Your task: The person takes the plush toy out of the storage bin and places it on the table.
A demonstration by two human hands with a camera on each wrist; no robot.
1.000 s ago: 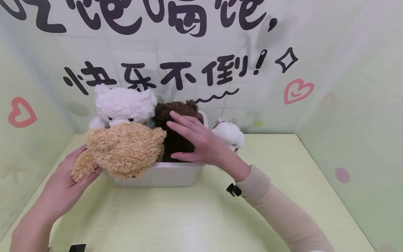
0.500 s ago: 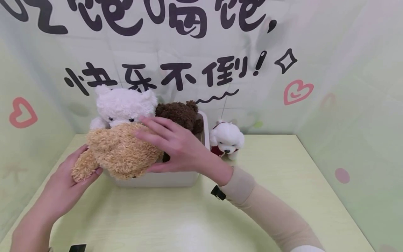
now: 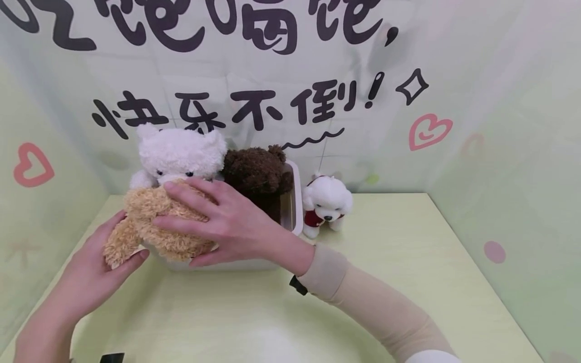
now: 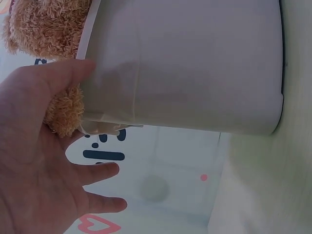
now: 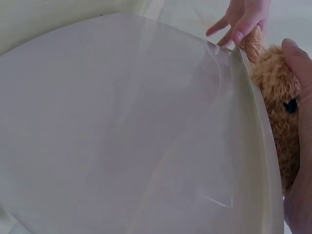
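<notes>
At the front left corner of the bin (image 3: 297, 201), the left hand (image 3: 91, 267) pinches the tan bear (image 3: 146, 209) by one arm, other fingers apart. The white bear (image 3: 181, 151) is behind. The right hand (image 3: 229, 222) holds the tan head, fingers spread. Next, the brown bear (image 3: 257, 171); past the right edge, a white dog (image 3: 333, 196).

back teddy (image 3: 181, 148) behind front teddy (image 3: 144, 204) | toy dog (image 3: 328, 201) right of bin (image 4: 195, 63)

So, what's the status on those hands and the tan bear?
Left hand pinching tan bear by one arm. Right hand across its head. Bear at rim of box. Possible snags: white bear and brown bear close behind.
</notes>
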